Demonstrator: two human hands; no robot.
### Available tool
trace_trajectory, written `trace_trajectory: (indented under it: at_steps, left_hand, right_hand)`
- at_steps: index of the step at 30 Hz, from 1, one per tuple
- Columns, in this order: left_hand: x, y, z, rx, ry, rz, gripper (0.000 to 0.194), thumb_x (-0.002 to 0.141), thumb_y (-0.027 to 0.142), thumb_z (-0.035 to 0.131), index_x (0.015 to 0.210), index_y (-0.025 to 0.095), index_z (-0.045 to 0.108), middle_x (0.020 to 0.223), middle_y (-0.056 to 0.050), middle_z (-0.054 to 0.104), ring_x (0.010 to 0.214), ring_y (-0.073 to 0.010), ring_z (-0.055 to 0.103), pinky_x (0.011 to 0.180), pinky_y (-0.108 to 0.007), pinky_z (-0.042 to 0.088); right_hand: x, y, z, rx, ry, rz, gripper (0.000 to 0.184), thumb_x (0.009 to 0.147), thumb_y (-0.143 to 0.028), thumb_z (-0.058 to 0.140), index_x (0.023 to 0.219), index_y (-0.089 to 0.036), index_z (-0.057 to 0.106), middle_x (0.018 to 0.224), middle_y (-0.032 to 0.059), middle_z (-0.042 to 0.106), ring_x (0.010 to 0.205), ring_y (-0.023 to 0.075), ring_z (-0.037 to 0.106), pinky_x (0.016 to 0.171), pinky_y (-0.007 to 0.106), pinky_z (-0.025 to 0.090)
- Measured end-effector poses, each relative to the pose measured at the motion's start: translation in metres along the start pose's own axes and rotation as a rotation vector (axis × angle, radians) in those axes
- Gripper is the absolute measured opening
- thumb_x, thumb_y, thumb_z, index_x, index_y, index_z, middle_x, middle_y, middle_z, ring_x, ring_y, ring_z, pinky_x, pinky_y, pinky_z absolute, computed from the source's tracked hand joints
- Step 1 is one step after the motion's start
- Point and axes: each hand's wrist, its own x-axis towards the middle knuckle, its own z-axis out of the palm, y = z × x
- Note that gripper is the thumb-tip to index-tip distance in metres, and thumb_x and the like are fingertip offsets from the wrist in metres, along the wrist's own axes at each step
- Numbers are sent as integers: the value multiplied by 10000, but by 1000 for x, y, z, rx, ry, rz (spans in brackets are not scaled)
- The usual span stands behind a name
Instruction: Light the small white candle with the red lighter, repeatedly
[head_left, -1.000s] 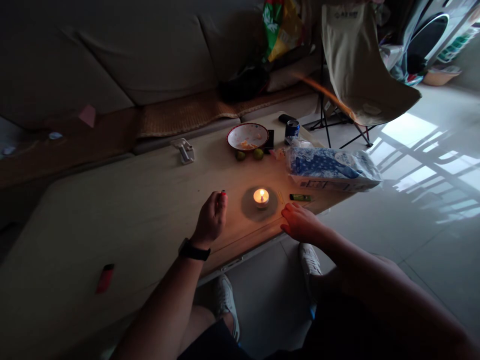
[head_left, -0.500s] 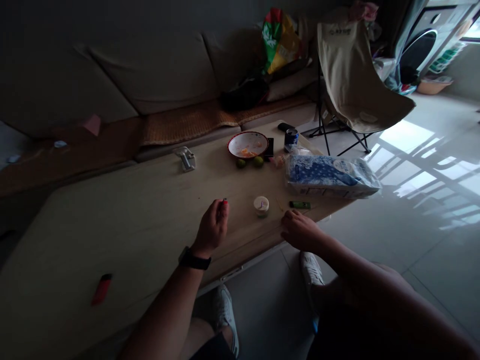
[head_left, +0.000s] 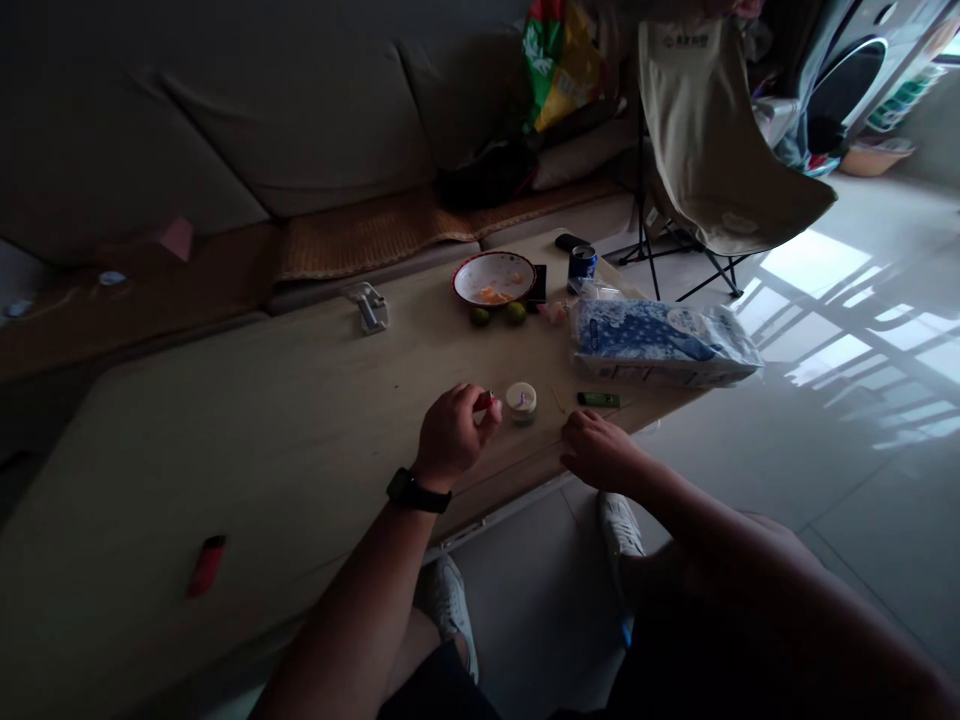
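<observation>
My left hand pinches a small red-tipped object at its fingertips, close beside a small white candle, which shows no flame. The candle stands on a pale wooden tabletop. My right hand rests on the table's near edge, fingers loosely curved and holding nothing. Nearest to it lie a thin wooden stick and a green lighter. A red lighter lies far to the left.
Farther along the table are a white bowl with orange scraps, two limes, a blue can, a blue-patterned tissue pack and a metal latch. A sofa runs along the far side, a folding chair stands right.
The candle's flame, lit a second ago, is gone. My left hand has moved right, bringing the red-tipped object up to the candle. My right hand has barely moved.
</observation>
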Motion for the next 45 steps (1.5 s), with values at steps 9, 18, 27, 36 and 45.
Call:
trace_trajectory:
  at_steps: [9,18,27,36,45]
  left_hand:
    - [13,10,11,138,-17,86,163,899,323,534,769,229,504,768,-52,596,769,-229,554,719,-367,402]
    - [15,15,13,145,-46,100,198,914,352,519,758,232,496,755,-67,572,762,-252,539,703,-382,378]
    - [15,14,11,151,-76,93,174,876,365,556,786,218,527,799,-95,615,793,-272,568,713,-408,404]
    - [4,-3,-1,-183,103,-89,210,1016,366,387,954,215,519,904,-64,605,833,-208,573,764,-357,463]
    - [-16,-29,-22,-352,182,-234,290,1053,421,368,888,229,509,750,-4,512,677,-162,480,653,-321,421]
  right_hand:
    - [-1,-1,-4,6,-4,-4,206,899,-306,649,1040,-157,669,1127,143,620,1129,281,538,964,362,443]
    - [-1,-1,-2,4,5,1,225,906,-338,658,1052,-168,672,1157,153,632,1151,297,541,996,384,440]
    - [-2,-2,-3,-12,-2,-7,270,931,-355,641,1083,-134,668,1168,162,628,1112,288,558,970,373,449]
    - [-2,-1,-1,-8,4,-3,247,923,-346,648,1060,-142,666,1152,154,625,1123,286,546,968,367,443]
    - [-1,-1,0,-28,0,7,271,923,-362,652,1074,-137,666,1165,162,629,1129,298,551,966,379,456]
